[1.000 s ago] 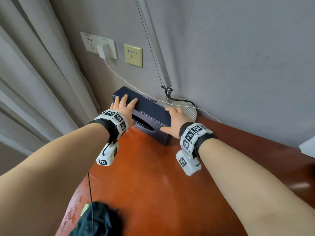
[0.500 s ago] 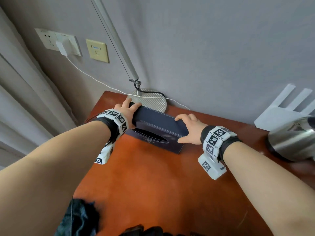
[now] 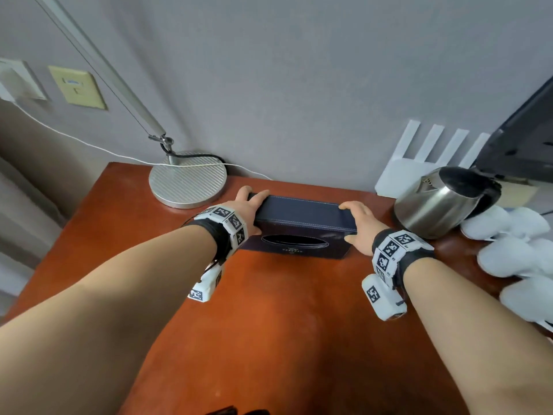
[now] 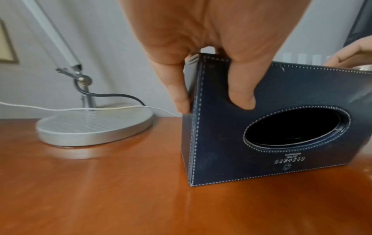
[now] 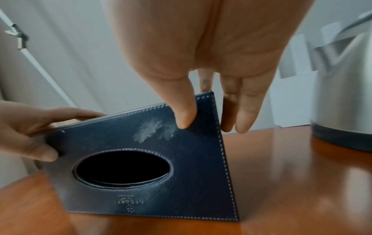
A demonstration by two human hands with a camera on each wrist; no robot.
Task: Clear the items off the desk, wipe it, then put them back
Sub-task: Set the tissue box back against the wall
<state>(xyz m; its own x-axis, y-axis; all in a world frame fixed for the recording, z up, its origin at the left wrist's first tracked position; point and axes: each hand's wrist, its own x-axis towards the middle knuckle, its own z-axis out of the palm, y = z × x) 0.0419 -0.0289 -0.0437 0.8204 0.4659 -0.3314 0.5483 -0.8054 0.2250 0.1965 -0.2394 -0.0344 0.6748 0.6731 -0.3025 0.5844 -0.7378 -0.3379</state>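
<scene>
We clamp the navy tissue box at both ends, left hand and right hand, mid-desk between lamp base and kettle; it looks stiff, light, smooth.

Navy stitched tissue box on edge on desk, oval opening toward camera
</scene>
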